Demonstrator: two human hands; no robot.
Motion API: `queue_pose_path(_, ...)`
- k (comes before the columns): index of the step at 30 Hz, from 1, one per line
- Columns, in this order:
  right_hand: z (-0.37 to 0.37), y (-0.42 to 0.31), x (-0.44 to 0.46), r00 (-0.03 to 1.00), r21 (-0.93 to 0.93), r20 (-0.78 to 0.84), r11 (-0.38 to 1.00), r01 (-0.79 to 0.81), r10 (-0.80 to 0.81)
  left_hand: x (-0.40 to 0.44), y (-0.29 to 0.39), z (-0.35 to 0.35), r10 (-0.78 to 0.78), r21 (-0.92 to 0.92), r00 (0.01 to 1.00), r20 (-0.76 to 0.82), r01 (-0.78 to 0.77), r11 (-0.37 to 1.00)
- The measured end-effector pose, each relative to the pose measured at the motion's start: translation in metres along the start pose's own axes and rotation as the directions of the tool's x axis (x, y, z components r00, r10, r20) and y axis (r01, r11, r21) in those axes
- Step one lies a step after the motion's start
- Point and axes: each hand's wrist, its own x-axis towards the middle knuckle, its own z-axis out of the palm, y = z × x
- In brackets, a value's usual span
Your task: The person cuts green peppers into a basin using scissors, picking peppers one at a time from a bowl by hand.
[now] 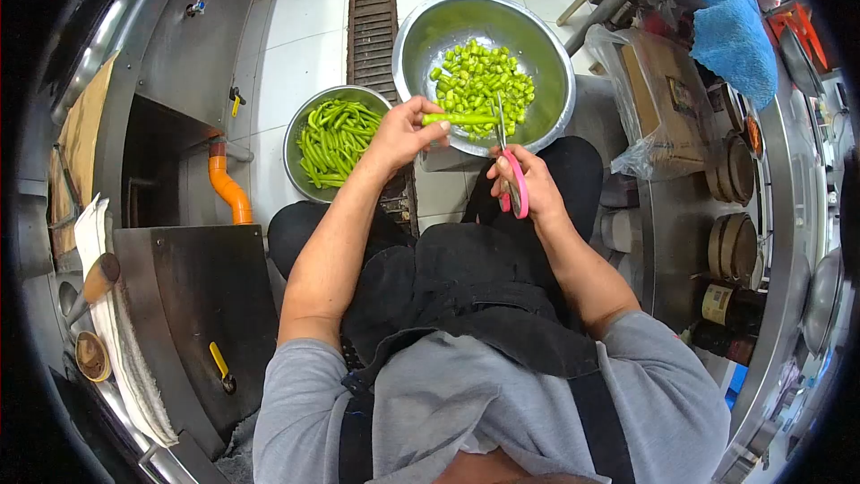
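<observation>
My left hand [408, 133] is closed around the end of a long green pepper [466, 118], held level above the near rim of a large metal bowl [554, 81]. In that bowl lies a heap of cut green pepper pieces [479, 76]. My right hand [530, 184] grips pink-handled scissors [518, 181], whose blades point up and straddle the pepper near its right end. Below and left of the big bowl, a smaller metal bowl [292, 148] is filled with whole green peppers [339, 139].
A floor drain grate [372, 22] runs between white tiles. Left stand steel cabinets with an orange pipe [229, 184] and yellow-handled valve [219, 360]. At right are a plastic-wrapped cardboard box [667, 94], a blue towel [730, 31] and shelves holding bottles [724, 305].
</observation>
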Motion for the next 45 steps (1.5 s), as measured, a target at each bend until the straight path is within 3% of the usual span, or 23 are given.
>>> queue_pose_path(3, -0.001, -0.004, 0.004, 0.997, -0.011, -0.071, 0.999, 0.039, -0.04, -0.002, 0.004, 0.001, -0.085, 0.109, 0.995, 0.043, 0.08, 0.991)
queue_pose_path(5, -0.001, -0.015, -0.001, 0.993, -0.049, -0.091, 0.996, -0.074, 0.069, -0.002, 0.008, 0.0, -0.107, 0.13, 0.994, 0.013, 0.105, 0.986)
queue_pose_path(7, -0.004, -0.01, -0.001, 0.994, -0.054, -0.073, 0.995, -0.086, 0.082, 0.001, 0.003, -0.003, -0.129, 0.148, 0.991, -0.019, 0.131, 0.98)
queue_pose_path(9, -0.004, -0.003, -0.003, 0.994, -0.058, -0.054, 0.993, -0.1, 0.097, 0.007, -0.012, -0.005, -0.02, 0.065, 0.986, -0.163, 0.031, 0.997)
queue_pose_path(12, -0.002, 0.004, -0.009, 0.997, 0.008, 0.003, 0.997, -0.079, 0.079, 0.011, -0.015, -0.008, 0.07, 0.139, 0.967, -0.245, -0.036, 0.99)
queue_pose_path(15, 0.002, 0.011, -0.004, 0.999, 0.034, -0.001, 0.999, -0.035, 0.035, 0.003, 0.001, 0.002, -0.048, 0.014, 0.986, -0.158, 0.051, 0.999)
queue_pose_path(19, 0.001, 0.003, 0.005, 1.0, 0.095, -0.011, 0.995, 0.004, -0.003, -0.003, 0.005, 0.013, -0.037, 0.061, 0.999, -0.014, 0.038, 0.997)
queue_pose_path(21, -0.001, -0.005, 0.006, 0.998, -0.035, -0.052, 0.999, 0.019, -0.021, -0.003, 0.003, 0.012, -0.023, 0.092, 0.999, 0.038, 0.02, 0.996)
queue_pose_path(25, -0.001, -0.012, -0.001, 0.996, -0.046, -0.041, 0.996, -0.082, 0.081, 0.002, -0.001, 0.006, -0.019, 0.154, 0.999, -0.029, 0.023, 0.988)
queue_pose_path(27, -0.003, -0.006, -0.005, 0.995, -0.054, -0.027, 0.994, -0.097, 0.095, 0.003, -0.001, 0.004, -0.061, 0.169, 0.982, -0.178, 0.091, 0.981)
queue_pose_path(29, -0.003, 0.001, -0.007, 0.994, -0.061, -0.017, 0.992, -0.111, 0.11, 0.006, -0.008, 0.003, 0.001, 0.14, 0.98, -0.199, 0.027, 0.99)
queue_pose_path(31, -0.002, 0.005, -0.009, 0.996, 0.03, 0.01, 0.995, -0.093, 0.093, 0.004, -0.005, 0.006, -0.046, 0.162, 0.974, -0.222, 0.083, 0.983)
queue_pose_path(37, 0.004, -0.003, 0.003, 1.0, 0.065, 0.0, 0.998, 0.017, -0.017, -0.001, -0.01, 0.02, 0.038, 0.098, 0.997, 0.073, -0.046, 0.994)
queue_pose_path(42, 0.003, -0.007, 0.0, 0.999, -0.045, -0.014, 0.998, -0.042, 0.041, 0.006, -0.023, 0.013, 0.027, 0.101, 0.999, 0.03, -0.03, 0.994)
queue_pose_path(45, 0.001, -0.005, -0.007, 0.992, -0.036, -0.021, 0.992, -0.122, 0.122, 0.009, -0.028, 0.008, 0.028, 0.19, 0.994, -0.101, -0.009, 0.982)
